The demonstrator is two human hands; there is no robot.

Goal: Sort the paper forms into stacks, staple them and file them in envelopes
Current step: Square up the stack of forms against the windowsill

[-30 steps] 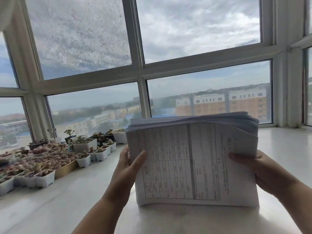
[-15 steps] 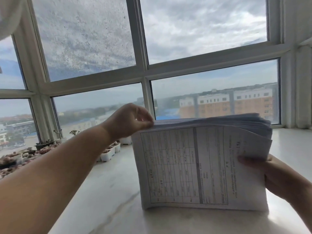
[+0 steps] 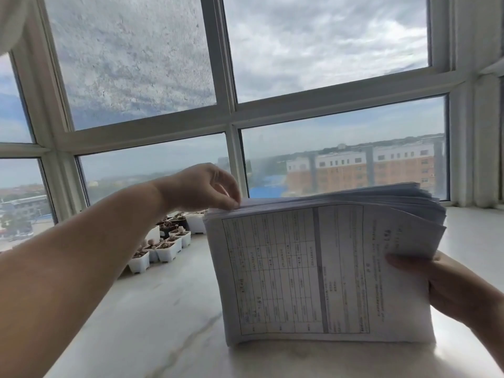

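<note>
Your stack of forms (image 3: 313, 271) stands on its lower edge on the worktop (image 3: 152, 323), printed face toward you, roughly upright with the top leaning slightly away. The bottom edge touches the marble-look surface right of centre. The front sheet shows a table grid on its left half and lines of text on the right; the print is too small to read.

Your right hand (image 3: 447, 290) grips the stack's right edge about halfway up, thumb across the front sheet, the other fingers hidden behind the paper. The upper right corner of the sheets fans out and curls above that thumb.

Your left hand (image 3: 201, 186) is up at the stack's top left corner, forearm reaching in from the lower left. Its fingers are curled, tips on the top edges of the sheets. It looks like a pinch on the upper sheets, but how many it has between thumb and fingers can't be told from here.

Off to the left, behind your left forearm, a row of small white plant pots (image 3: 166, 246) sits on the worktop near the window (image 3: 231, 115). They are well apart from the stack. The window frame runs across the back; outside are cloudy sky and buildings.
</note>
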